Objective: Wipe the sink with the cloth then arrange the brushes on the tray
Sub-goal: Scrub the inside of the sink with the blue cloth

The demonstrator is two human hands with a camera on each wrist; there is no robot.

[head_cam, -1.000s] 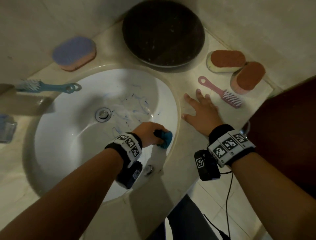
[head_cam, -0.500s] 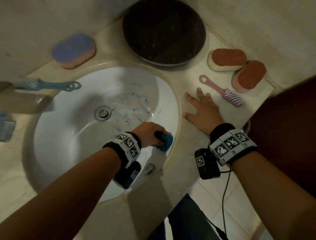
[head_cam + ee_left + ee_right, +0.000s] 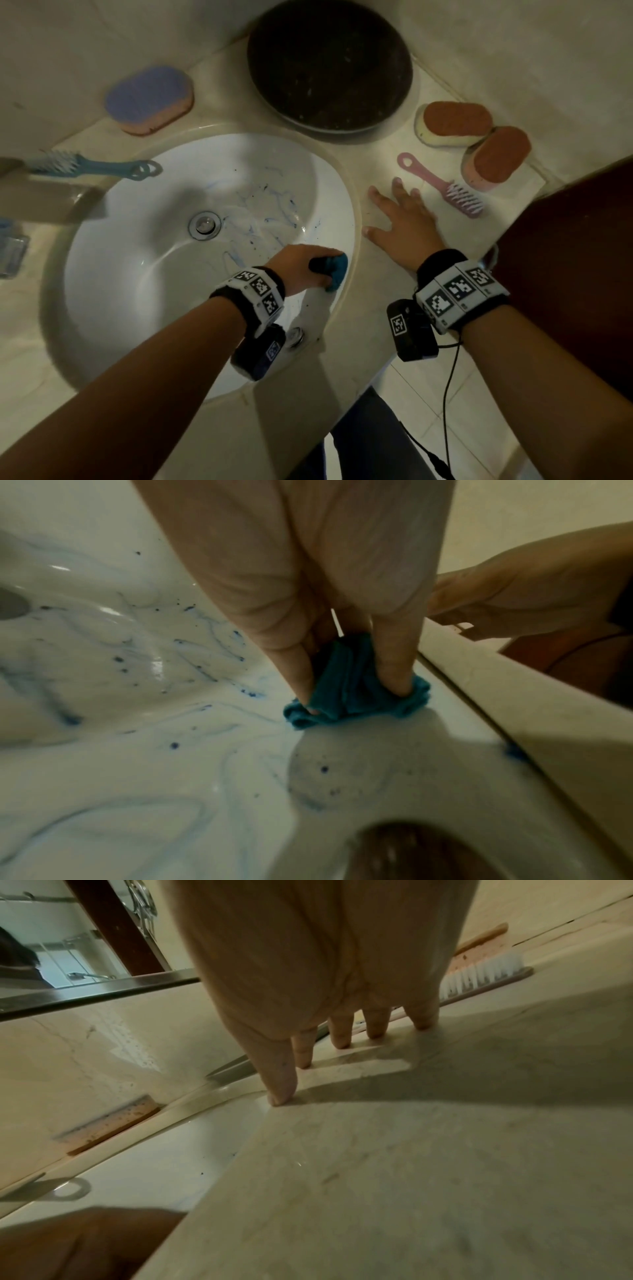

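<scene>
The left hand (image 3: pixel 301 265) pinches the bunched blue cloth (image 3: pixel 352 688) against the sink (image 3: pixel 144 284) wall at its right rim — the blue smears (image 3: pixel 260 212) lie farther in, toward the drain (image 3: pixel 204 224). The right hand (image 3: pixel 404 222) rests spread flat on the tabletop (image 3: pixel 376 164), nearer the pink brush (image 3: pixel 442 185).

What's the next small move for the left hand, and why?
Probably sweep the cloth from the rim side toward the drain: the left hand grips it against the sink wall, and blue streaks remain between there and the drain. The right hand rests flat on the counter.
</scene>
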